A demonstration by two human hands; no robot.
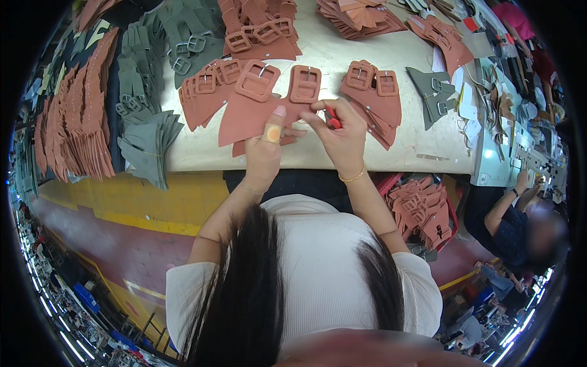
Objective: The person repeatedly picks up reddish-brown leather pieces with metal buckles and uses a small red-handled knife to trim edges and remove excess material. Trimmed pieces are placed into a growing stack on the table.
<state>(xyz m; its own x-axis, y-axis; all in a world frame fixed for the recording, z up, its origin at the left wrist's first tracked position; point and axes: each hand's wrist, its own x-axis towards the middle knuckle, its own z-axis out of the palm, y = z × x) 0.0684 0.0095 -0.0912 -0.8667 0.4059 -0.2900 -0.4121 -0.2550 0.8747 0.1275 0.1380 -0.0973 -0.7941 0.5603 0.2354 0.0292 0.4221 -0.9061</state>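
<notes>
My left hand (264, 153) grips a terracotta leather piece (244, 119) from below, its thumb lying on top and a round yellowish patch at the thumb's base. Two square covered buckles (258, 81) stand up along the far side of that piece. Close by on the right, my right hand (343, 136) is closed around a small red-handled tool (332, 118); its working end is hidden, so I cannot tell its exact kind. The right fingertips are at the leather's right edge, just below the second buckle (305, 84).
Fanned terracotta buckle pieces lie left (205, 92) and right (374, 101) on the pale table (306, 159). Green buckle straps (150, 137) heap at the left, and a green piece (433, 96) lies right. A red crate (454, 223) holds more pieces below; a co-worker (510, 220) sits at the right.
</notes>
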